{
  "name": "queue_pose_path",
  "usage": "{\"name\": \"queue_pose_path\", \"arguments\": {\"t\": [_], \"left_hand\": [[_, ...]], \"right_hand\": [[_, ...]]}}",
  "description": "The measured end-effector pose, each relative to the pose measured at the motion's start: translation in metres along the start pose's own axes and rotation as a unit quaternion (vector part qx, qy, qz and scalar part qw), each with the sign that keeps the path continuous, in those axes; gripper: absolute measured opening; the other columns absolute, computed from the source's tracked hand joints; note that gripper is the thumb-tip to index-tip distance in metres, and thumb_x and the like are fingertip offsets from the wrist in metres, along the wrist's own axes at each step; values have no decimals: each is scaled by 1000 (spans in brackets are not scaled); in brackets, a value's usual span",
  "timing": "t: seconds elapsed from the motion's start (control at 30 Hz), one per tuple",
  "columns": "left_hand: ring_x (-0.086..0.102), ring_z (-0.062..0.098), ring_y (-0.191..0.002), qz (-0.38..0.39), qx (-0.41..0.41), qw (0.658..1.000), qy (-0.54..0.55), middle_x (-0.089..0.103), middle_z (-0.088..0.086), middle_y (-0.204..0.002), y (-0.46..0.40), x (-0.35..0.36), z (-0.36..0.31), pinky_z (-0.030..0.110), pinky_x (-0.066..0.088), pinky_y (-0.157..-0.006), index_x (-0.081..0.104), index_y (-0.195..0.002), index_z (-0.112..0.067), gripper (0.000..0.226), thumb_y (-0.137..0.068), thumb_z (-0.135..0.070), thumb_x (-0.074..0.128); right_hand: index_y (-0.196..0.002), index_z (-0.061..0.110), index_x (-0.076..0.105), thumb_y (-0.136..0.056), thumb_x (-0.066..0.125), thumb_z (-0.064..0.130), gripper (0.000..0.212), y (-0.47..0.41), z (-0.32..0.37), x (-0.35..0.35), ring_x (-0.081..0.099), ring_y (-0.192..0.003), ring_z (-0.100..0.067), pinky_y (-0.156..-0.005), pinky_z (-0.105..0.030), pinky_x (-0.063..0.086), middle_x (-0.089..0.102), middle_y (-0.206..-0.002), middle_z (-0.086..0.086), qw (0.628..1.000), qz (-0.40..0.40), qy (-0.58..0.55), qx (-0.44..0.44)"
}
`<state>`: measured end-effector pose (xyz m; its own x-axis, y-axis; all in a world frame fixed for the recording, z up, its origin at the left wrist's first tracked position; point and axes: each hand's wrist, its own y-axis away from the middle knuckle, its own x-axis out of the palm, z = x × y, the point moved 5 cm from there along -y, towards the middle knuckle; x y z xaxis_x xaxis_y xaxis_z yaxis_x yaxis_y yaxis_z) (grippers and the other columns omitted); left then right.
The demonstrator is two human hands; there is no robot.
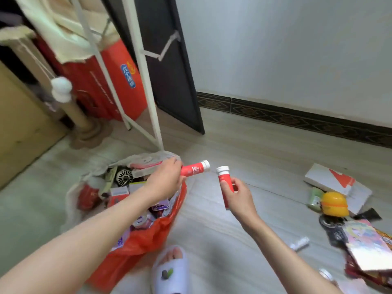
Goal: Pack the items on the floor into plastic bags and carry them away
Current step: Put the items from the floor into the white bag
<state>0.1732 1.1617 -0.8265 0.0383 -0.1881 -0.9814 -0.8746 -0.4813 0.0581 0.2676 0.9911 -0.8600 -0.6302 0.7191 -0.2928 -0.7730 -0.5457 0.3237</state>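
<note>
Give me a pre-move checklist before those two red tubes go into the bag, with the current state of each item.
1. Left hand grips a red white-capped tube: ok.
2. Right hand grips the second red white-capped tube: ok.
3. Caps seated on both tubes: ok.
4. Mouth of the orange plastic bag open below the left hand: ok.
5. Room left in the bag: cannot tell; it already looks well filled.
6. Floor cleared: not ok; a yellow round container and a small white tube lie at the right.
</note>
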Motion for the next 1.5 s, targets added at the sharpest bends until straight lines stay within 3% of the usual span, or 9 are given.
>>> {"name": "queue_pose_path", "arguments": {"t": [0.1, 0.27, 0.47, 0.7, 0.87, 1.0, 1.13, 1.27, 1.5], "left_hand": [[49, 32, -106, -50, -176, 972, 149, 55, 18, -109, 44, 21, 82, 36, 35, -92, 56, -110, -4, 30, -84, -18, 61], [54, 38, -100, -180, -428, 846, 262, 60, 23, -104, 135, 77, 177, 42, 40, -88, 58, -107, 0, 30, -82, -14, 65], [59, 30, -86, -317, -532, 711, 333, 62, 19, -97, 184, 108, 199, 37, 46, -81, 58, -102, -1, 23, -83, -13, 64], [58, 41, -94, -287, -615, 670, 303, 64, 28, -101, 179, 101, 241, 37, 43, -79, 64, -101, 4, 26, -83, -15, 61], [59, 40, -86, -247, -534, 755, 289, 63, 21, -91, 160, 109, 242, 43, 48, -76, 62, -95, -6, 23, -81, -19, 51], [51, 34, -110, -202, -440, 837, 255, 55, 17, -121, 155, 114, 232, 49, 42, -93, 53, -123, -9, 43, -84, -28, 50], [50, 31, -114, -136, -393, 877, 240, 54, 8, -128, 151, 117, 240, 50, 44, -91, 46, -127, -17, 64, -76, -53, 29], [33, 25, -134, -108, -374, 877, 280, 35, 8, -147, 150, 119, 244, 47, 35, -106, 33, -139, -17, 59, -87, -41, 46], [14, 24, -142, -99, -340, 913, 205, 20, 10, -153, 155, 106, 216, 43, 20, -113, 22, -144, -10, 76, -83, -51, 40]], "right_hand": [[-95, 13, 59, -91, 51, 34, 22, -11, 3, 70, 43, -54, -11, -48, -24, 41, 48, -66, 1, 995, 79, -43, 51], [-94, 14, 65, -89, 56, 30, 20, -30, -9, 169, 44, -55, -6, -52, -19, 36, 51, -63, 7, 981, 189, -5, 49], [-93, 13, 63, -90, 53, 28, 19, -22, -8, 248, 49, -64, -7, -53, -17, 37, 58, -74, 3, 973, 230, 8, 14], [-114, 13, 56, -87, 58, 31, 33, -34, 37, 282, 60, -102, -27, -91, -41, 48, 63, -112, -8, 980, 185, 66, -41], [-132, 8, 46, -91, 49, 11, 42, -30, 47, 284, 42, -127, -24, -101, -26, 31, 48, -137, -10, 964, 188, 147, -120], [-132, 9, 46, -89, 44, 1, 44, -22, 36, 285, 52, -114, -33, -90, -35, 42, 48, -133, -14, 894, 186, 295, -280], [-111, 12, 60, -67, 68, -4, 47, -22, 28, 290, 62, -71, -31, -54, -32, 42, 66, -93, -7, 789, 147, 442, -401], [-91, 14, 68, -49, 83, 7, 45, -27, 30, 290, 58, -67, -28, -52, -31, 42, 61, -72, -7, 744, 97, 519, -409], [-131, 12, 45, -88, 55, 25, 47, -25, 29, 281, 38, -127, -33, -103, -46, 30, 45, -134, -14, 753, 187, 506, -378]]}}
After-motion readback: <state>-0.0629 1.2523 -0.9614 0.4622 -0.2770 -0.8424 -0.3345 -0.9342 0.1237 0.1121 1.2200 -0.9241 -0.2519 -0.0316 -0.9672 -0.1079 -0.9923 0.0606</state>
